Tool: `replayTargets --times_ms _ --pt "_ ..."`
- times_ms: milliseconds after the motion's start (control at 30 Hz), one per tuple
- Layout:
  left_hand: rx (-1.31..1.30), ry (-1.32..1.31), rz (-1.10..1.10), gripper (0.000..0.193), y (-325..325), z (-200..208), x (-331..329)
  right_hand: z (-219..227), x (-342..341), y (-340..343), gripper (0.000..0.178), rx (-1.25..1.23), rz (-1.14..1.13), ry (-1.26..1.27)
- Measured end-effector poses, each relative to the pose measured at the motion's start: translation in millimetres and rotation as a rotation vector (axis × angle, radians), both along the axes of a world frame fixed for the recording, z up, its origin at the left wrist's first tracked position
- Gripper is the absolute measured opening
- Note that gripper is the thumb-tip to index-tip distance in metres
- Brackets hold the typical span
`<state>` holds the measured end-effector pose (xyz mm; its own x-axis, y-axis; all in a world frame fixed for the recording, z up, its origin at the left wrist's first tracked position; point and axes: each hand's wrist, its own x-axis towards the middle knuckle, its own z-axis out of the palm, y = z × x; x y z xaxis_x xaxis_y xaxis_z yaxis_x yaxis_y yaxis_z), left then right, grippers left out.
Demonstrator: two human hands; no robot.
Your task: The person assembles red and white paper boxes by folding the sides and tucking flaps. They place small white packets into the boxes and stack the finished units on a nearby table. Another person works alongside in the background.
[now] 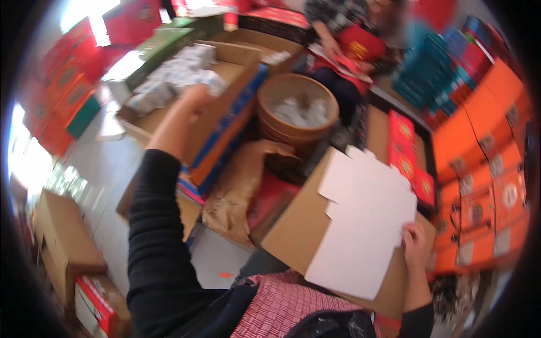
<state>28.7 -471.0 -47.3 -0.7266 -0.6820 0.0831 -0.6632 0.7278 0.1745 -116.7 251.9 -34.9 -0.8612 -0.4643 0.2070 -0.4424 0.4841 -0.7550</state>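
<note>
On my lap a sheet of brown cardboard (296, 231) lies tilted, with a flat white die-cut carton blank (360, 225) on top. My right hand (415, 243) is closed at the blank's right edge, its fingertips holding the rim. My left arm stretches forward over an open cardboard box (234, 70). Inside that box are several small white packets (155, 96). Beside the nearest packets is my left hand (198, 101); motion blur hides its fingers, so I cannot see whether it grips one.
A round brown tub (296, 101) with white pieces stands ahead. Beyond it another person's hand (332, 50) works on red packaging. Orange boxes (479, 146) are stacked at the right, near red boxes (401, 135) and teal crates (422, 70). Crumpled brown paper (236, 191) lies between.
</note>
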Motion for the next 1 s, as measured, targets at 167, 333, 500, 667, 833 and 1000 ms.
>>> replayTargets --times_ms 167,333,500,667,833,1000 --pt "0.538 0.198 -0.020 0.038 -85.7 -47.9 44.6 33.9 38.6 -30.4 0.031 0.279 0.109 0.414" --pt "-0.510 0.512 0.237 0.047 22.8 54.5 57.4 62.0 101.1 -60.7 0.084 0.685 0.634 0.447" --pt "-0.224 0.957 -0.394 0.053 226.6 81.7 59.2 43.2 130.6 -43.7 0.093 0.863 0.667 0.424" --pt "0.129 0.541 -1.083 0.058 386.6 49.8 77.3 20.9 134.7 -9.4 0.062 0.547 0.451 0.535" --pt "0.145 0.174 -1.129 0.069 451.2 28.0 87.3 28.7 132.6 16.0 0.021 0.128 0.170 0.269" --pt "0.270 0.585 -1.082 0.090 460.6 58.4 62.7 81.4 134.5 27.4 0.010 0.296 0.256 0.477"
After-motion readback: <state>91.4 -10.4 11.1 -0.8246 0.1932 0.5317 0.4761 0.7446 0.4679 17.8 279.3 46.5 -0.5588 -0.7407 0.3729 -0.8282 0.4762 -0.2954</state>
